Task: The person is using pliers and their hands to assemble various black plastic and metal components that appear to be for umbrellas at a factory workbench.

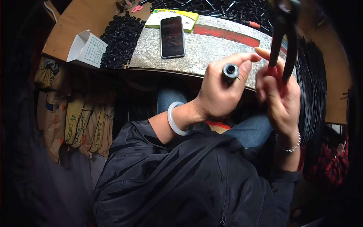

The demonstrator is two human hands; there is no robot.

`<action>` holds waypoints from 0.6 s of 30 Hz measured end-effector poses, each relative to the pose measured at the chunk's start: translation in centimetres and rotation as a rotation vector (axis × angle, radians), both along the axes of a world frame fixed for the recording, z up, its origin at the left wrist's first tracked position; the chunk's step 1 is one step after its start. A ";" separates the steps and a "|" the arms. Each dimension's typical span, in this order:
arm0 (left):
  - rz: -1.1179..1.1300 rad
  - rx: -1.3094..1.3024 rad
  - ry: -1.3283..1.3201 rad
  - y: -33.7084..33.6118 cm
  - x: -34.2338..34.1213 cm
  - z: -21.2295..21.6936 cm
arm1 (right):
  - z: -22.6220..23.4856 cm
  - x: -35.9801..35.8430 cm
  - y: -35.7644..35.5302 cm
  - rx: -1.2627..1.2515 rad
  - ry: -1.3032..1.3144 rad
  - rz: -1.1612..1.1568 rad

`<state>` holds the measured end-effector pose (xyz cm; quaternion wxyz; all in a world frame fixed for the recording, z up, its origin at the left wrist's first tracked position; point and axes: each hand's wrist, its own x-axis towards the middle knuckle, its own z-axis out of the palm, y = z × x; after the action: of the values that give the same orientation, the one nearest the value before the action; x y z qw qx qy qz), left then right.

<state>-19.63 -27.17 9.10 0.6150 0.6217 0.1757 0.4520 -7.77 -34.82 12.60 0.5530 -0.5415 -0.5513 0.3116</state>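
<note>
Left hand (219, 94) curled in a fist, fingers pinching a short black tube piece (230, 72), its open end facing up, held just off the near edge of the bench (204, 53). Right hand (278, 100) close beside it, fingers wrapped round the red-and-black handles of pliers (281, 41), which rise toward the far right corner. A dark phone (172, 36) lies flat on the grey stone slab at bench centre. Heap of black rings (121, 38) at the slab's left edge; white open box (87, 48) near the left corner.
</note>
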 end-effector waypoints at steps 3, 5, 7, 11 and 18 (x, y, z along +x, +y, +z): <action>0.054 -0.067 -0.028 0.9 -0.7 0.0 | 1.6 1.7 -3.3 -0.388 0.027 0.161; 0.046 -0.046 -0.050 1.0 -0.7 -0.2 | 1.5 2.5 -4.7 -0.490 0.041 0.287; 0.010 -0.043 -0.033 1.2 -0.4 -0.6 | 2.4 2.7 -4.7 -0.559 -0.066 0.348; 0.025 -0.006 -0.007 1.2 -0.5 -0.9 | 4.1 2.9 -4.0 -0.618 -0.233 0.364; 0.052 0.070 0.132 1.0 -0.5 -0.4 | 8.1 3.1 -3.7 -0.908 -0.383 0.256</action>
<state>-20.11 -26.19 8.67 0.5679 0.6667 0.2161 0.4316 -4.69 -38.51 20.66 0.1081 -0.7029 -0.5135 0.4801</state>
